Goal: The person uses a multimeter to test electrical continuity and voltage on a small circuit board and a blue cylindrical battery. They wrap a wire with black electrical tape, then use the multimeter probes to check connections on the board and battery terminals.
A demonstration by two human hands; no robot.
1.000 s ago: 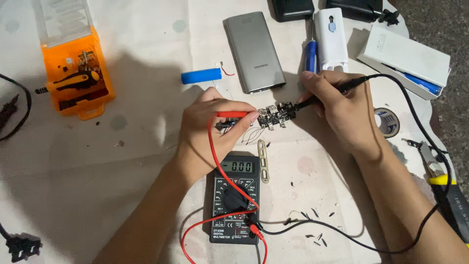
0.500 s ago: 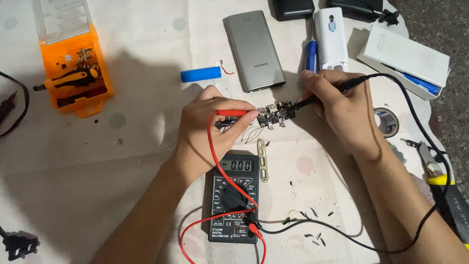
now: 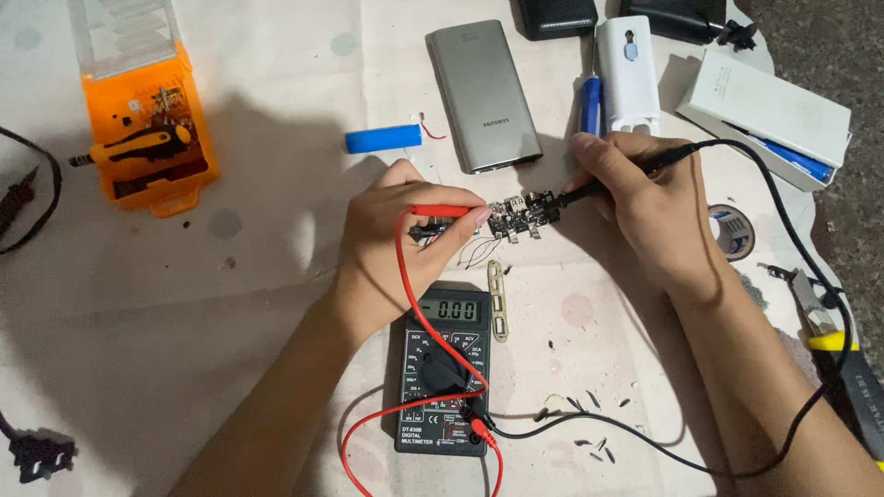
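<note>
My left hand pinches a red test probe and presses its tip to the left side of a small dark circuit board on the cloth. My right hand grips a black test probe like a pen, its tip on the board's right end. Red and black leads run down to a black digital multimeter lying between my forearms, its display lit. Thin loose wires trail from the board toward a slim metal strip.
A blue cylindrical battery cell, a grey power bank shell, a white case, a blue-handled tool and a white box lie beyond. An orange tool case sits left. Tape roll and pliers lie right.
Both hands hold the probes on the board much as before; the camera view has shifted slightly, nothing else moved.
</note>
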